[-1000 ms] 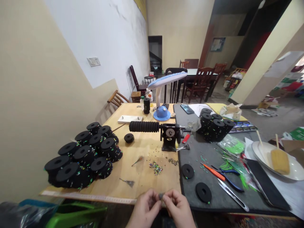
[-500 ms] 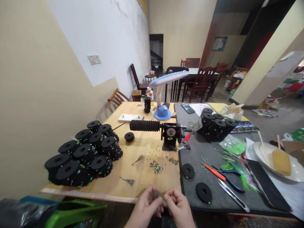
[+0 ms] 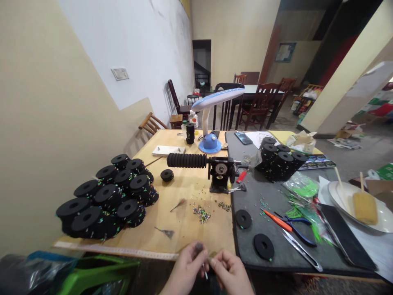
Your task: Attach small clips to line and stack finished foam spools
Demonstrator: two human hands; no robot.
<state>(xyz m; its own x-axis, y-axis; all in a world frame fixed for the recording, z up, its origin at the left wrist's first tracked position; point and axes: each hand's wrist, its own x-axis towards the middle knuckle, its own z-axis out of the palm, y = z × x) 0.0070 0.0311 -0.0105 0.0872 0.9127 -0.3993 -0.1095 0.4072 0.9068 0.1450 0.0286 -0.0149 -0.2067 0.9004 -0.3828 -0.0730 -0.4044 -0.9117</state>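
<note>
My left hand [image 3: 188, 266] is closed at the table's front edge. It pinches a thin white-tipped stick [image 3: 206, 276]; a small dark grey end [image 3: 199, 247] shows above the fingers, and I cannot tell whether both are one piece. My right hand [image 3: 227, 270] is close beside it, thumb and forefinger pressed together on something too small to name. Ahead of the hands lies a pile of tiny coloured beads [image 3: 202, 214], with small dark metal pieces [image 3: 224, 206] to its right. Two grey feathery tufts on thin stems, one a tuft [image 3: 167, 233] near the front, lie left of the beads.
Stacks of black foam spools [image 3: 88, 217] fill the left; more spools [image 3: 282, 162] stand at back right. A winding device [image 3: 220, 174] carries a row of discs, before a blue lamp [image 3: 210, 143]. Orange-handled tool [image 3: 278, 221], pliers [image 3: 299, 231], tweezers [image 3: 302, 250] and plate [image 3: 334, 192] lie right.
The left hand has turned slightly, so the stick's white tip and the grey end show more. Both hands remain close together at the table edge. The view has shifted slightly.
</note>
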